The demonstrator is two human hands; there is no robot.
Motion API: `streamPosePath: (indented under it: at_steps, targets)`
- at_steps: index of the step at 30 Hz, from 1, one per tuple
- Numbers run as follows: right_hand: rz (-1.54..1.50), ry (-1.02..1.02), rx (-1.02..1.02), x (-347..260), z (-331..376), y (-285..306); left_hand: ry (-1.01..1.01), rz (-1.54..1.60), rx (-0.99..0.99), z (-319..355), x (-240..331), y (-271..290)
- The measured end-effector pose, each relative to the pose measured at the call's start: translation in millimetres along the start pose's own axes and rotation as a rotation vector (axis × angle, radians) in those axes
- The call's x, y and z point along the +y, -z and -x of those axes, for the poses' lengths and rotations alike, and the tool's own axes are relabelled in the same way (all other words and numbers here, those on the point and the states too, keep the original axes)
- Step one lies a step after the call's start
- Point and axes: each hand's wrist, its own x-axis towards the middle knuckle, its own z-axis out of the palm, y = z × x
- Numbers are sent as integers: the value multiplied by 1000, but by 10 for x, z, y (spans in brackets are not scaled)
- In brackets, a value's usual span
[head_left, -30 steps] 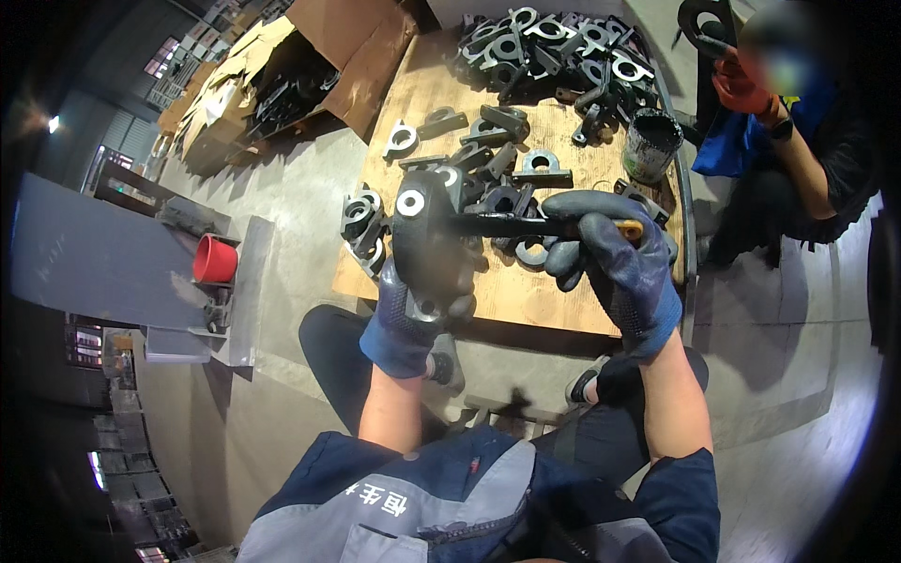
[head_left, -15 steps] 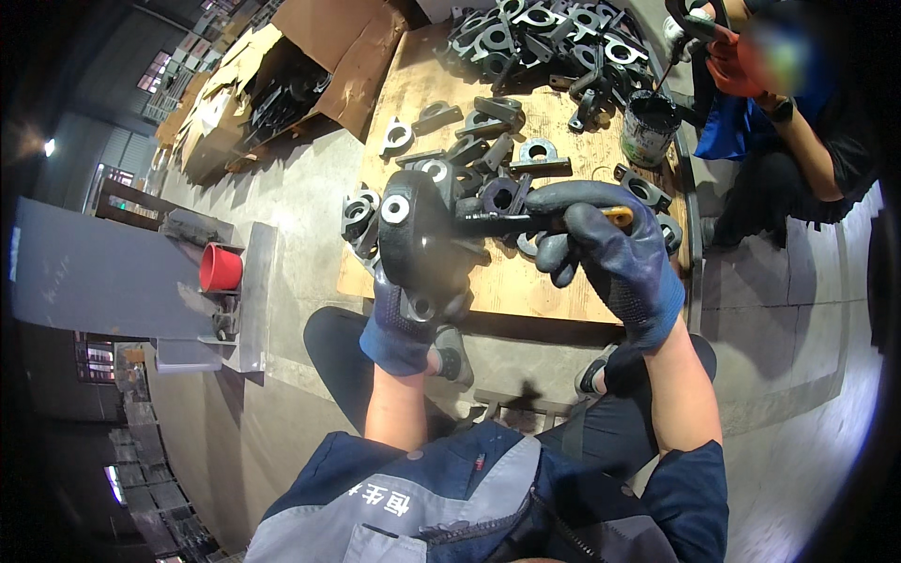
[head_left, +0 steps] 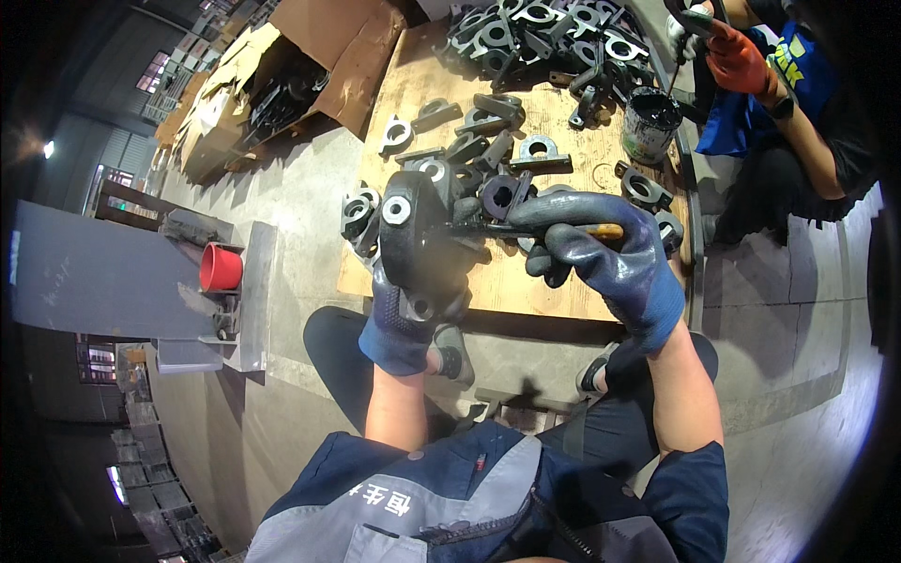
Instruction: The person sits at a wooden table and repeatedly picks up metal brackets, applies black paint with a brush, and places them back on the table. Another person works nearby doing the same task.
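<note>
In my left hand (head_left: 394, 328), gloved in blue and dark grey, a black metal bracket (head_left: 410, 246) is held up in front of the board. A pale bore shows on its upper part and a smaller hole near its bottom. The fingers are partly hidden behind the bracket. My right hand (head_left: 627, 267), gloved alike, pinches a thin paintbrush (head_left: 603, 231) by its yellow-brown handle. The brush lies nearly level and its dark tip points left at the bracket's right side. Whether the tip touches the metal I cannot make out.
A wooden board (head_left: 554, 298) carries loose brackets (head_left: 540, 155) and a heaped pile (head_left: 535, 42) at the far end. A paint can (head_left: 649, 127) stands at its right edge. A co-worker's orange glove (head_left: 739, 61) is beyond. Leftward are a cardboard box (head_left: 330, 47) and a red bucket (head_left: 221, 268).
The paintbrush and my right hand have shifted slightly left and down. My left hand and the bracket have hardly moved. The co-worker's orange glove has shifted slightly.
</note>
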Motion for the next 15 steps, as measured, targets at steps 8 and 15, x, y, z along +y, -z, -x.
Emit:
streamPosePath:
  at_steps: [8,15]
  targets:
    - [141,147,5,0,10,0,31,322,-231,17,42,-153]
    - [350,251,-69,73,-8,22,15,163,-157,4,75,-231]
